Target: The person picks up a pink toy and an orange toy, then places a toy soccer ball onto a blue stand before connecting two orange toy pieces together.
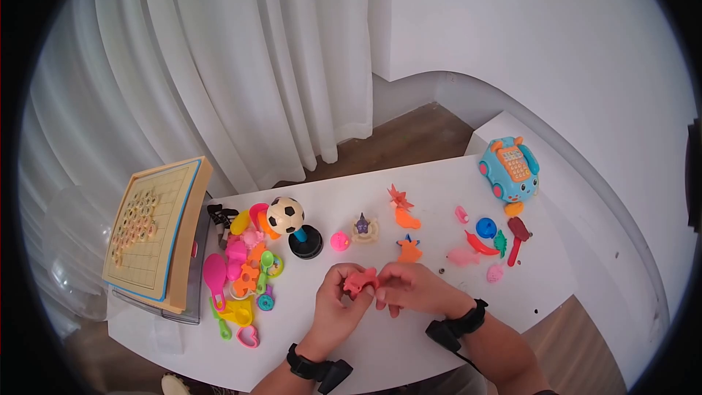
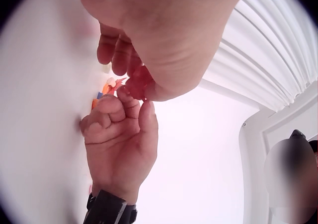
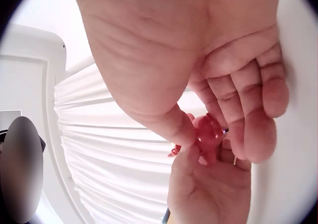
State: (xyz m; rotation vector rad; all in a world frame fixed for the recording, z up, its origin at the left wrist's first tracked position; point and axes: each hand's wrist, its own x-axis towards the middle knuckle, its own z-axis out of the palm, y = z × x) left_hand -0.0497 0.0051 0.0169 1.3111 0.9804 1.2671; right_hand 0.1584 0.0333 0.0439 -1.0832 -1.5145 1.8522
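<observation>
A small red knobbly piece, like shaped modelling clay [image 1: 358, 281], is up between both hands over the white table. My left hand [image 1: 340, 314] holds it from the left between thumb and fingers. From the right, my right hand [image 1: 418, 290] pinches its edge with thumb and forefinger, the other fingers loosely curled. The right wrist view shows the red piece [image 3: 207, 133] at the meeting thumbs, partly hidden by fingers. Beyond the hands lie a pink ball [image 1: 340, 241], a purple figure on a pale base [image 1: 363, 227] and an orange piece with a blue part [image 1: 409, 250].
At left, a chess board box [image 1: 155, 230] leans beside a pile with a pink spoon [image 1: 215, 276] and a yellow mould [image 1: 238, 312]. A soccer ball [image 1: 285, 216] tops a black stand. Right are a toy phone [image 1: 510, 170] and a red hammer-like tool [image 1: 517, 240].
</observation>
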